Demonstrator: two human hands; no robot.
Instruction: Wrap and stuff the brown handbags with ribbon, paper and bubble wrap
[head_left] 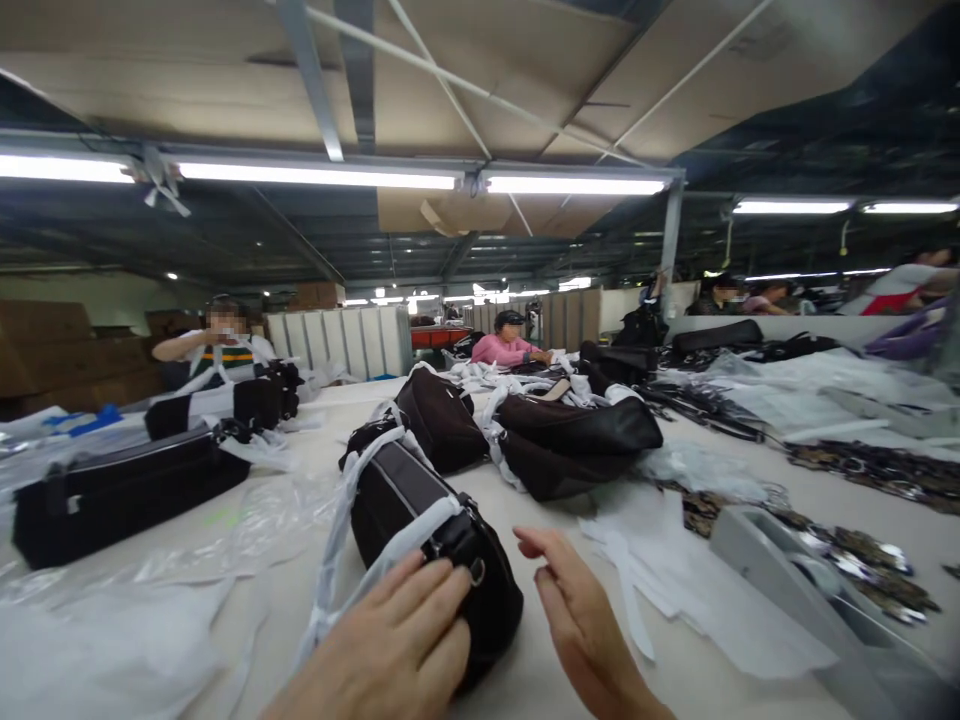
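- Left hand (397, 640): fingers extended, close together, laid over the near end of a black bag (386, 500); no pinch visible.
- Right hand (585, 620): open, thumb apart from the fingers, just beside the bag, holding nothing visible.
- Black bag: lying on a pale table (536, 510), in front of the person; handle (424, 525) in white wrapping, metal ring (478, 572) at the near end.
- Two further dark bags (442, 425) (577, 440): directly beyond, with white wrapping.
- Long black bag (127, 485): left side of table.
- Clear plastic (262, 515): between the long bag and the near one.
- White sheets (690, 575): right of the right hand, overlapping.
- Grey object (780, 565): right foreground, near brown patterned pieces (862, 560).
- Co-workers: one in pink (499, 347) at the far side, one in a striped top (225, 352) at far left, others at far right.
- Room: tube lights (315, 177) overhead, brown boxes (45, 350) at left.
- Hidden: left palm's contact, bag surface beneath it.
- Cut off: both forearms, grey object's lower end.
- Hard to make out: patterned pieces' exact kind, distant background.
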